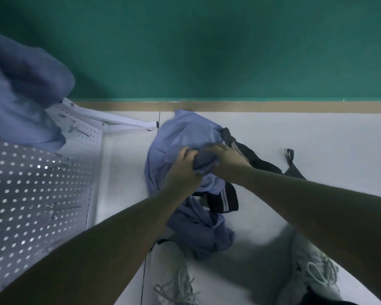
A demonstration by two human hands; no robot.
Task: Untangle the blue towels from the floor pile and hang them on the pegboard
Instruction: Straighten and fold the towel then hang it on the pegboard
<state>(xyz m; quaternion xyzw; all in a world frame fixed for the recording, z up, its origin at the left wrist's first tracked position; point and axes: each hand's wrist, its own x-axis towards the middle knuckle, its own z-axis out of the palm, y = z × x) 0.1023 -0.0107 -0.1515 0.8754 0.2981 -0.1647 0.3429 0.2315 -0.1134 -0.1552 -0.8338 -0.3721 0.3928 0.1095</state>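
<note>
No writing is legible anywhere; both hands sink into the crumpled pale blue towel (183,137) on the white floor (317,139), left hand (183,170) and right hand (226,160) each gripping its folds with curled fingers; a black white-striped garment (226,200) lies tangled beside it; another blue towel (20,93) hangs on the grey perforated pegboard (31,194) at left; grey laced sneakers (174,271) stand near

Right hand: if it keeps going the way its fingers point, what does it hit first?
The right hand points up-left into the blue towel it already grips, so the towel; beyond that, likely the left hand. Depth is unclear.
</note>
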